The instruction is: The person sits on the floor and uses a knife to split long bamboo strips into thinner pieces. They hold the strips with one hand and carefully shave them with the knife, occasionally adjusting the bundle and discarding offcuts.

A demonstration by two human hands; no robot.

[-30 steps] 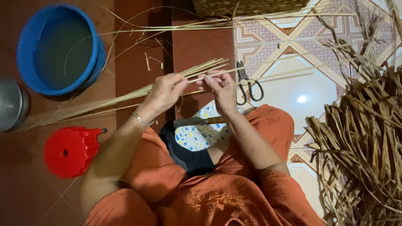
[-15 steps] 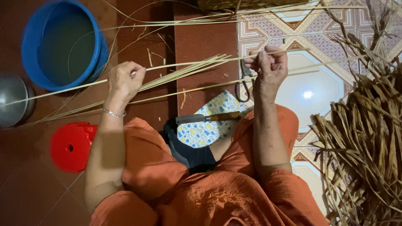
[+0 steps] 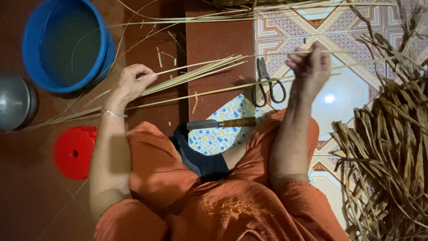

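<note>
1. Two bare hands are working pale reed strips above an orange-clothed lap: the left hand (image 3: 133, 82) is sitting left of centre and the right hand (image 3: 310, 71) is lifting at the upper right.
2. The left hand's fingers are curling shut, pinching the thin strips (image 3: 196, 76) that are fanning out across the dark red floor toward the middle of the frame.
3. The right hand is pinching one long strip (image 3: 249, 87) between pressed-together fingertips; that strip is running slantwise from the right edge down toward the left.
4. Scissors (image 3: 266, 84) are lying just left of the right hand, on the seam between red floor and patterned tile.
5. A wooden-handled knife (image 3: 221, 123) is resting on a patterned cloth (image 3: 214, 138) at centre.
6. A blue basin (image 3: 67, 42) is sitting at the upper left, a grey metal bowl (image 3: 15, 101) at the left edge and a red stool (image 3: 75, 151) below them.
7. A heap of dried strips (image 3: 388, 147) is filling the right side.
</note>
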